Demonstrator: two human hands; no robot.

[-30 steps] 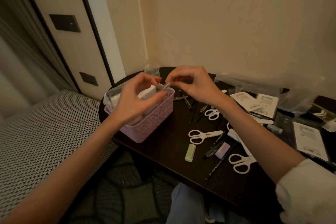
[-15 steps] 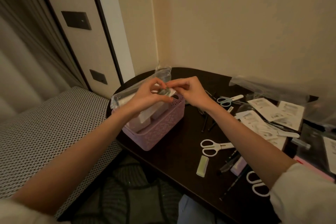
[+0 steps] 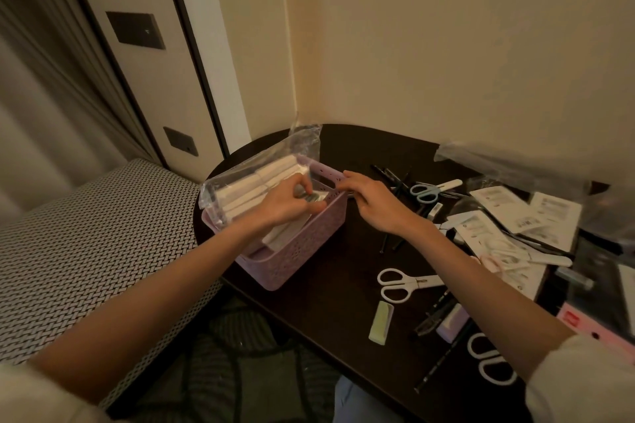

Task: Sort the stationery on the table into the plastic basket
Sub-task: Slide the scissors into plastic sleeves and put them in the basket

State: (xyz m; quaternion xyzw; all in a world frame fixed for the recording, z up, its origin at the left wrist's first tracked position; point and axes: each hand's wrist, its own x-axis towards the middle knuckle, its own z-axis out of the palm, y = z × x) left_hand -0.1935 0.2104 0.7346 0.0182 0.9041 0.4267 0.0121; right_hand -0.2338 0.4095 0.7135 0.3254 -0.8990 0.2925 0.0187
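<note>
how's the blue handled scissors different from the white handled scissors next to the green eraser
The blue-handled scissors have pale blue loops and lie at the far side of the table, beyond the right hand, among dark pens. The white-handled scissors have white loops and lie nearer the person, just above the green eraser, with bare tabletop on their left. Both lie flat with blades shut, handles to the left.

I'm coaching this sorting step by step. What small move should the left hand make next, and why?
Probably lower and let go of the small item: the left hand pinches it just inside the basket, above the white packs, while the right hand rests at the rim. Scissors and pens wait on the table.
</note>
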